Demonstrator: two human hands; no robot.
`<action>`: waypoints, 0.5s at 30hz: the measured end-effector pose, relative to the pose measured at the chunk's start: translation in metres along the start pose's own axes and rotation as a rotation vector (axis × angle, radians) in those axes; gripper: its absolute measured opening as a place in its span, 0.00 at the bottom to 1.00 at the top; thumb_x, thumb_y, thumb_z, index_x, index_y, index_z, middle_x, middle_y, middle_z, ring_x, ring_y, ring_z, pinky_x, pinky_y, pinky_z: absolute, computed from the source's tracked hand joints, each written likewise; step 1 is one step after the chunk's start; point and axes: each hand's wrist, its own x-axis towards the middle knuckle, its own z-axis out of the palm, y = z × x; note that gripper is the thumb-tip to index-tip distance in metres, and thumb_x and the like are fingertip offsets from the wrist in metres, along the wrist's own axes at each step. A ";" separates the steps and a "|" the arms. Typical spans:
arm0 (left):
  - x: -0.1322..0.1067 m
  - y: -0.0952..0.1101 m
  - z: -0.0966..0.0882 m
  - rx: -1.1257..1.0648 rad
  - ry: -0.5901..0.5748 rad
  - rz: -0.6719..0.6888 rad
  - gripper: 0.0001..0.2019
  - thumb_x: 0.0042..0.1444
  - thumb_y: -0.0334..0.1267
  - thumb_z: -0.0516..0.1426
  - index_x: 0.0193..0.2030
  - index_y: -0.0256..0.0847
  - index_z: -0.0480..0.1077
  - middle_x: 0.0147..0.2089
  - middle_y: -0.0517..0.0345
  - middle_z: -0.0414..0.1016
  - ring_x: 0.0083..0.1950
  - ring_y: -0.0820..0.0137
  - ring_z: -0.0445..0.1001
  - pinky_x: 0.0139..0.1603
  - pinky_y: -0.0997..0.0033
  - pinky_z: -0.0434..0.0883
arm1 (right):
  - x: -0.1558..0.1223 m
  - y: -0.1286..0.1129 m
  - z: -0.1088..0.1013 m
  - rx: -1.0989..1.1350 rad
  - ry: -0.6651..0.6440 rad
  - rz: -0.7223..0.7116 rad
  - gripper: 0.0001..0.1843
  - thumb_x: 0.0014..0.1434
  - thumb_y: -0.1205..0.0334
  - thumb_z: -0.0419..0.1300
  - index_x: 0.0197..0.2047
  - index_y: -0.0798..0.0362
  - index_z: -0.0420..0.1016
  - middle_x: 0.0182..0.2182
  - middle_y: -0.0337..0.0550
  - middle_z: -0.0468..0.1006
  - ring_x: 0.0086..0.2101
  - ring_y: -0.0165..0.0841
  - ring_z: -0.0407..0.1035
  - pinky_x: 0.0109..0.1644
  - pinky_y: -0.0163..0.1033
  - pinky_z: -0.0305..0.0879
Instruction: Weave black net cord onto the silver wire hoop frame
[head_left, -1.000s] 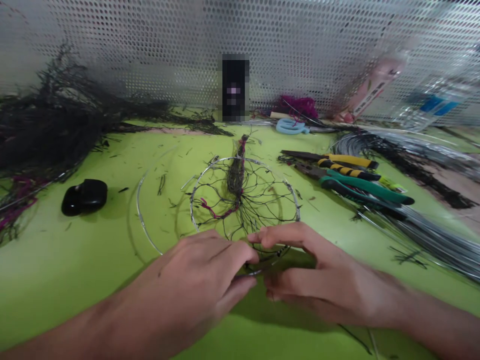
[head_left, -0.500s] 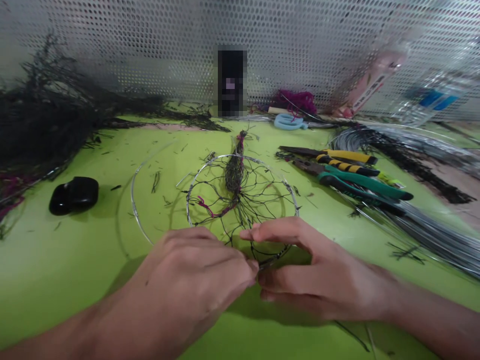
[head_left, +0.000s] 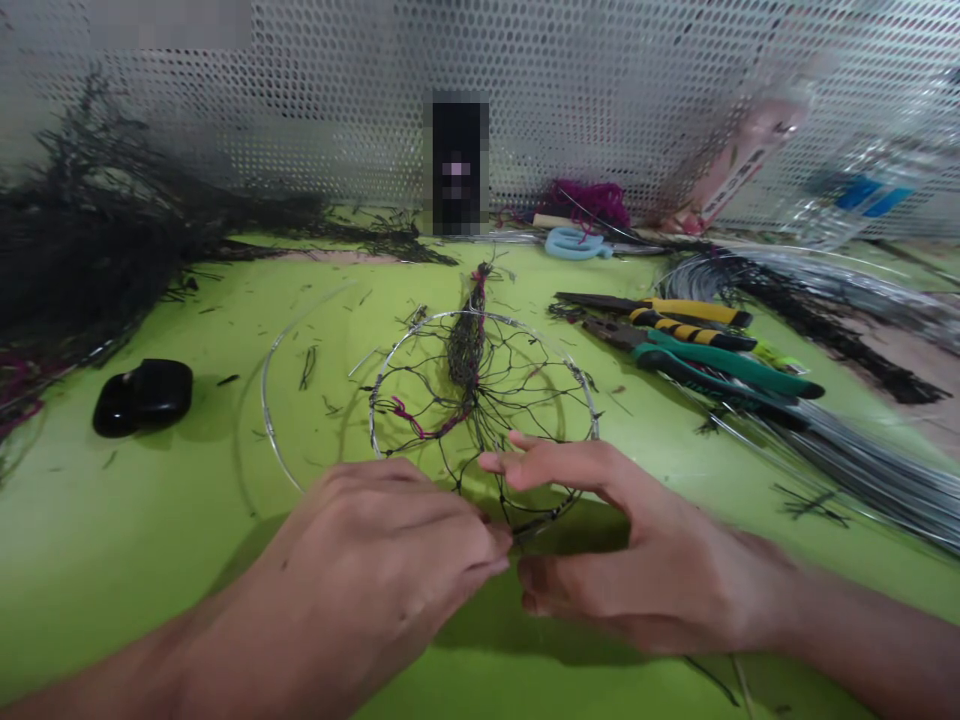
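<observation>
A round wire hoop [head_left: 373,392] with dark netting [head_left: 517,392] strung across it lies on the green tabletop. A gathered bundle of dark net [head_left: 466,350] tied with magenta thread rises from its middle. My left hand [head_left: 397,560] is closed on the near edge of the wire hoop, with its fingertips mostly hidden beneath the hand. On the other side, my right hand [head_left: 645,550] holds its index finger and thumb well apart, next to the hoop's near right rim. Whether a thin strand lies between its fingers is not visible.
Pliers with yellow-black grips [head_left: 697,315] and green-handled pliers [head_left: 735,372] lie right, beside bundled wire [head_left: 855,470]. A black case [head_left: 142,397] and a loose wire arc [head_left: 266,410] are left. Behind are dark netting [head_left: 97,240], blue-handled scissors [head_left: 574,243] and two bottles.
My right thumb has moved down, away from the index finger and from my left fingertips. My left hand stays on the hoop's near edge. The view has shifted slightly.
</observation>
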 end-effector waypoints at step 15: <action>0.004 0.003 0.005 -0.121 -0.160 -0.174 0.12 0.69 0.33 0.55 0.34 0.43 0.77 0.28 0.63 0.78 0.29 0.72 0.72 0.32 0.71 0.60 | -0.003 -0.017 0.016 0.342 0.245 0.197 0.24 0.63 0.70 0.66 0.58 0.40 0.71 0.44 0.38 0.83 0.41 0.32 0.82 0.40 0.31 0.80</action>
